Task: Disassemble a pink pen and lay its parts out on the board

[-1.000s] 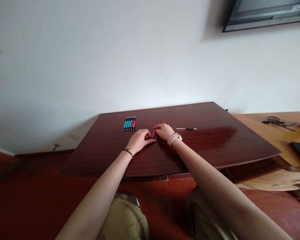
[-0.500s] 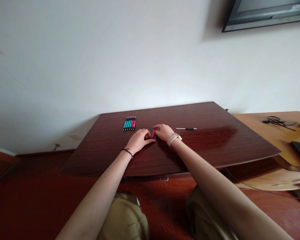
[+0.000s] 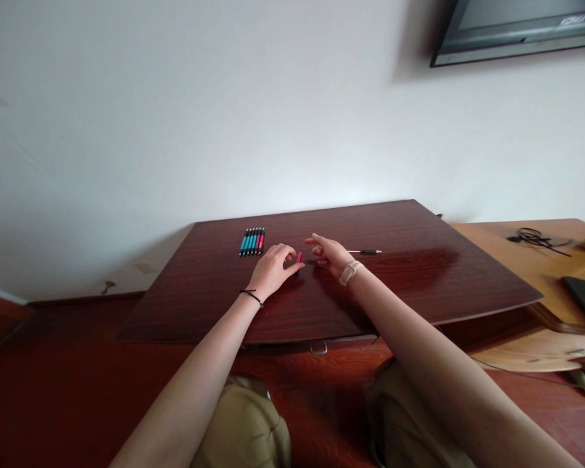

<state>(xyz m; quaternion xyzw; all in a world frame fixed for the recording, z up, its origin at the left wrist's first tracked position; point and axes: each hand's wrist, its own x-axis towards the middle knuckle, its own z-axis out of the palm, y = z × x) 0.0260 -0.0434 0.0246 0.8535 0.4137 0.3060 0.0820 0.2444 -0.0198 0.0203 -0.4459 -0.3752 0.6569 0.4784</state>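
Dark red-brown wood table [image 3: 419, 286]; a tight row of teal and red pens [image 3: 252, 241] lies at far left, just beyond the left hand [image 3: 273, 270]. That hand rests on the tabletop, fingers curled around a small red pen piece [image 3: 299, 258] pinched at thumb and fingertips. Right hand [image 3: 331, 255], just right of it, hovers loosely open and holds nothing; a thin black-tipped refill [image 3: 364, 251] lies just beyond, further right.

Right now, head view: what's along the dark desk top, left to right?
Row of pens → left hand → red piece at its fingertips → right hand → thin tool → black cable on the lighter table.
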